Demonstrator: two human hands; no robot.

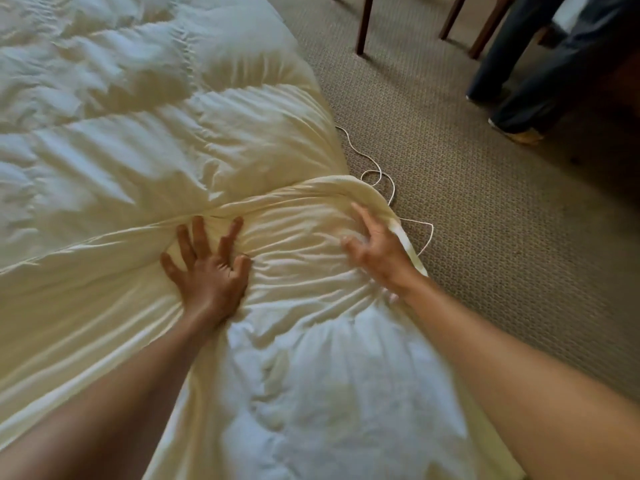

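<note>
Plainly the duvet (145,161) is the thing in hand: a big, pale, puffy cover spread out flat, filling the left and middle of the view, its right edge meeting the carpet (485,220). A near flap has been turned over onto the rest, making a creased seam across the middle. The left hand (207,271) lies on that seam with fingers spread and straight, pressing the cloth down and gripping nothing. The right hand (377,251) is at the flap's rolled corner, just beside the carpet, fingers curled over the edge and seemingly holding it, though blur hides how firmly. I judge the duvet soft, limp and light for its bulk; it will sag, bunch and slide on itself, so it wants holding at corners and hems with a full fistful, one hand pinning the fold while the other pulls. A thin white cord (377,174) loops on the carpet near the corner and could snag. Farther off stand dark chair legs (363,26) and another person's legs (540,74) in dark trousers.
</note>
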